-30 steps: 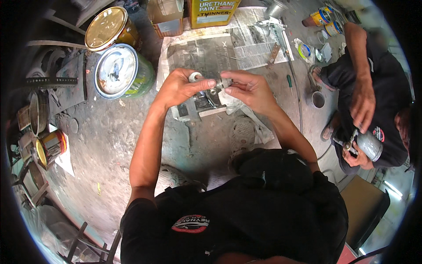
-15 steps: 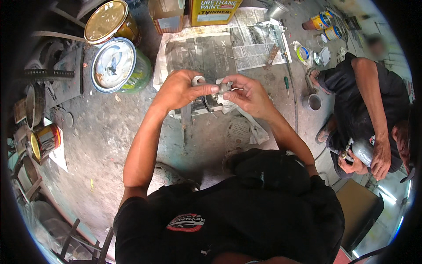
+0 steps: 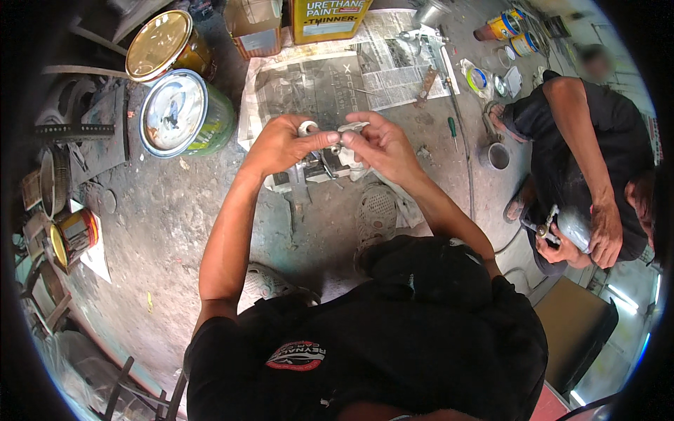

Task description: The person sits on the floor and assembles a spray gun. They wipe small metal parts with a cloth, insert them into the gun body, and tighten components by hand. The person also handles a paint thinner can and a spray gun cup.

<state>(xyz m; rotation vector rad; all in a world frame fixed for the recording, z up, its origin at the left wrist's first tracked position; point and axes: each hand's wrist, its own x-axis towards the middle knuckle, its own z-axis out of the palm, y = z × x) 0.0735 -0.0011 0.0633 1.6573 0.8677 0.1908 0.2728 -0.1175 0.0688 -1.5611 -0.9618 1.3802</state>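
Both my hands meet over a newspaper (image 3: 302,74) spread on the floor. My left hand (image 3: 281,149) is closed around a small silver metal part (image 3: 307,128) with a rounded end showing above the fingers. The thumb of my right hand (image 3: 385,146) presses towards my left thumb, and its fingers hold a crumpled whitish rag (image 3: 357,128) against the metal. What lies between the thumbs is mostly covered. Beneath my hands, several thin metal pieces and a grey flat tool (image 3: 298,186) lie at the newspaper's near edge.
A spray gun (image 3: 425,43) and a rusty metal strip (image 3: 426,83) lie on the newspaper. Paint cans (image 3: 175,112) stand at left, a yellow thinner tin (image 3: 326,21) behind. A green screwdriver (image 3: 453,130), hose (image 3: 460,119) and cup (image 3: 496,156) are at right, beside a co-worker (image 3: 590,147) holding a spray gun.
My right hand has shifted slightly left, its forefinger straightening and its thumb sliding closer to my left thumb. My left hand keeps its hold. The view has tilted a little.
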